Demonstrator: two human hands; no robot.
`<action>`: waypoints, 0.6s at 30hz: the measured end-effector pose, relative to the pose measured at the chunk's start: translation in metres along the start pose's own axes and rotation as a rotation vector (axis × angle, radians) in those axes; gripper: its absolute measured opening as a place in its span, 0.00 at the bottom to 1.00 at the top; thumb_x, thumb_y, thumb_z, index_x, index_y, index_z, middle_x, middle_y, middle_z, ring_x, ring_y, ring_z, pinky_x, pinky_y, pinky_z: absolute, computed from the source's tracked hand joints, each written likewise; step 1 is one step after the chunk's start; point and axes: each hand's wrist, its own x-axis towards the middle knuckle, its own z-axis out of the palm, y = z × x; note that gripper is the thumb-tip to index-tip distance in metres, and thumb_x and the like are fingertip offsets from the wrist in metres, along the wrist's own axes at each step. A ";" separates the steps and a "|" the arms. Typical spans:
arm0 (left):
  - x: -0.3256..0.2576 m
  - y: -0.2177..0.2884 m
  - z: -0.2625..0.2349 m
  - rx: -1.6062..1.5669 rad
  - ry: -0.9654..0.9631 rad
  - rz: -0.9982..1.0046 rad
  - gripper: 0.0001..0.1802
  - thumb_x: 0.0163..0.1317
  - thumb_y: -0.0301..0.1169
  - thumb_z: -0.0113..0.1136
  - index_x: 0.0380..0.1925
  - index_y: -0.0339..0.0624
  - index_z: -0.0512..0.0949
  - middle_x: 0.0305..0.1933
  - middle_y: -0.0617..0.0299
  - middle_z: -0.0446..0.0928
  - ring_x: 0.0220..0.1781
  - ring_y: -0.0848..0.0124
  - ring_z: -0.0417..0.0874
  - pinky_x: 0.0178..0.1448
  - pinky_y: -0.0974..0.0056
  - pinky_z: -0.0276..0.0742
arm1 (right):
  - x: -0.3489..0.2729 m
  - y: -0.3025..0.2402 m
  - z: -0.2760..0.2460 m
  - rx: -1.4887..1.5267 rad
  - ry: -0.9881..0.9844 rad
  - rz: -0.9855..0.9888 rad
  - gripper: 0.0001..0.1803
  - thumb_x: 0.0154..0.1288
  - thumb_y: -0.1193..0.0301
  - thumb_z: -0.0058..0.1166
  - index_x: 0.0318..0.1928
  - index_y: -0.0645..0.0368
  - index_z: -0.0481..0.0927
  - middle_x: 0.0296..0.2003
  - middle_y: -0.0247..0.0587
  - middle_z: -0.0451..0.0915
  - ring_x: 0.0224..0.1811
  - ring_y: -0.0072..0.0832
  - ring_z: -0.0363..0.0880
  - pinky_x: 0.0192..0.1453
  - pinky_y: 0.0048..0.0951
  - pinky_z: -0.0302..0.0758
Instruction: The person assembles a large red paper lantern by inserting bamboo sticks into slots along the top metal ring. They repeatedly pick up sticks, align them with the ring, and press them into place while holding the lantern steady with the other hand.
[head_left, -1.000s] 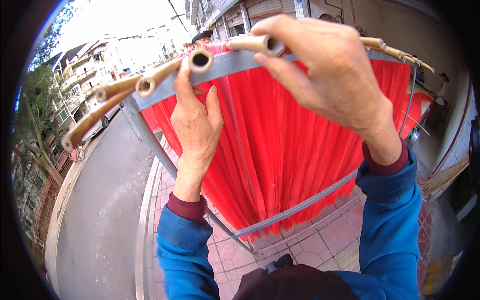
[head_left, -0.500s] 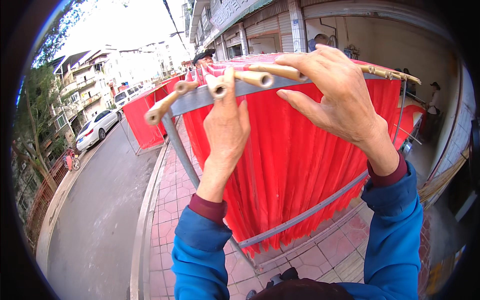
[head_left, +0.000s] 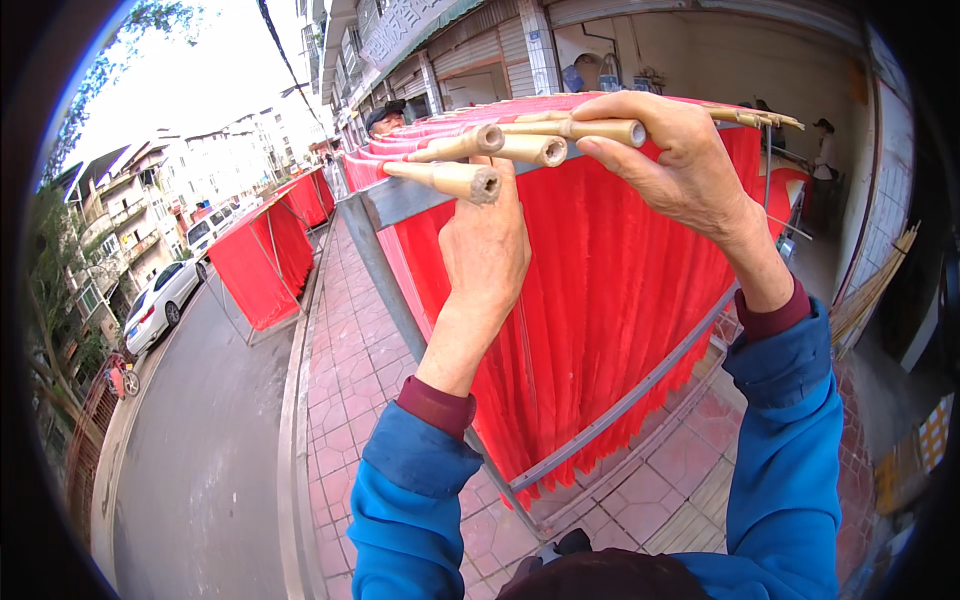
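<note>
Red cloth [head_left: 600, 310] hangs in long folds from bamboo poles laid side by side across a grey metal frame [head_left: 400, 204]. My right hand [head_left: 690, 165] pinches the near end of one bamboo pole [head_left: 622, 132] between thumb and fingers. Below the pole ends at the frame's left corner is my left hand [head_left: 487, 245], its fingers curled up against a middle pole [head_left: 535, 149]; the fingertips are partly hidden behind the poles. Two more bamboo ends, an upper pole [head_left: 460, 143] and a lower pole [head_left: 445, 180], stick out toward me to the left.
A person in a dark cap [head_left: 386, 118] stands beyond the frame's far end. Another rack of red cloth [head_left: 262, 265] stands at the road's edge, left. A white car [head_left: 165, 305] is parked across the road. Thin sticks [head_left: 872, 290] lean against the right wall.
My right hand has closed from open onto a pole end. The leftmost pole ends have shifted right, nearer the others. My left hand has moved right, and the whole view has shifted.
</note>
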 end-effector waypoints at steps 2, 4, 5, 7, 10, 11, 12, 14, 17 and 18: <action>-0.004 -0.002 0.005 -0.004 0.032 0.025 0.45 0.58 0.25 0.68 0.76 0.41 0.59 0.75 0.41 0.65 0.47 0.47 0.86 0.38 0.48 0.85 | -0.003 0.002 0.002 -0.025 -0.008 0.018 0.13 0.70 0.62 0.67 0.47 0.57 0.87 0.30 0.38 0.86 0.30 0.27 0.84 0.31 0.26 0.77; -0.009 -0.002 0.007 -0.013 0.072 0.057 0.44 0.58 0.25 0.68 0.75 0.40 0.60 0.75 0.42 0.64 0.47 0.47 0.86 0.39 0.49 0.85 | -0.005 0.003 0.004 -0.016 0.008 0.022 0.13 0.70 0.62 0.67 0.47 0.56 0.86 0.30 0.37 0.85 0.29 0.25 0.84 0.29 0.25 0.77; -0.013 0.000 0.006 -0.075 0.101 0.042 0.39 0.57 0.22 0.68 0.71 0.39 0.68 0.73 0.42 0.68 0.46 0.50 0.86 0.42 0.51 0.85 | -0.005 0.004 0.006 -0.003 0.032 0.010 0.13 0.70 0.62 0.67 0.47 0.56 0.86 0.30 0.37 0.85 0.28 0.24 0.84 0.28 0.24 0.76; -0.024 0.002 -0.005 -0.155 0.186 0.127 0.30 0.56 0.19 0.65 0.62 0.34 0.75 0.66 0.43 0.74 0.47 0.52 0.84 0.43 0.53 0.85 | -0.006 0.006 0.008 0.027 0.061 -0.010 0.13 0.70 0.61 0.67 0.47 0.56 0.86 0.30 0.36 0.85 0.27 0.24 0.82 0.27 0.24 0.75; -0.034 -0.002 -0.035 -0.130 0.425 0.251 0.15 0.53 0.16 0.66 0.43 0.32 0.84 0.52 0.49 0.81 0.48 0.53 0.82 0.49 0.53 0.81 | -0.007 0.007 0.009 -0.018 0.039 0.015 0.14 0.70 0.60 0.67 0.47 0.55 0.86 0.30 0.37 0.85 0.26 0.23 0.81 0.27 0.24 0.75; -0.033 -0.008 -0.046 -0.051 0.488 0.239 0.16 0.54 0.17 0.66 0.45 0.33 0.84 0.52 0.51 0.80 0.50 0.52 0.81 0.52 0.52 0.79 | -0.007 0.007 0.009 -0.013 0.033 0.022 0.14 0.71 0.60 0.66 0.47 0.56 0.86 0.29 0.37 0.85 0.26 0.24 0.81 0.27 0.24 0.75; -0.031 -0.013 -0.055 0.034 0.583 0.249 0.17 0.54 0.17 0.66 0.46 0.34 0.84 0.52 0.52 0.80 0.52 0.51 0.80 0.55 0.51 0.77 | -0.006 0.007 0.008 -0.010 0.026 0.029 0.14 0.71 0.60 0.66 0.47 0.56 0.86 0.30 0.37 0.85 0.27 0.24 0.82 0.27 0.24 0.75; -0.016 -0.029 -0.064 0.086 0.661 0.143 0.21 0.54 0.19 0.67 0.51 0.37 0.82 0.52 0.53 0.80 0.57 0.51 0.78 0.60 0.50 0.71 | -0.006 0.005 0.007 0.000 0.013 0.037 0.14 0.71 0.61 0.66 0.48 0.57 0.86 0.30 0.37 0.85 0.27 0.25 0.82 0.29 0.25 0.76; 0.004 -0.042 -0.061 0.182 0.557 0.052 0.27 0.55 0.24 0.69 0.58 0.39 0.78 0.51 0.54 0.80 0.56 0.56 0.79 0.64 0.49 0.69 | -0.005 -0.001 0.003 0.037 -0.010 0.093 0.13 0.72 0.64 0.65 0.48 0.59 0.86 0.35 0.40 0.87 0.33 0.26 0.85 0.36 0.25 0.78; 0.007 -0.044 -0.058 0.204 0.514 0.019 0.28 0.56 0.24 0.68 0.59 0.39 0.78 0.50 0.54 0.80 0.54 0.57 0.80 0.64 0.49 0.69 | -0.003 -0.003 0.002 0.029 -0.019 0.112 0.12 0.72 0.64 0.65 0.49 0.59 0.86 0.36 0.40 0.87 0.35 0.26 0.85 0.38 0.25 0.79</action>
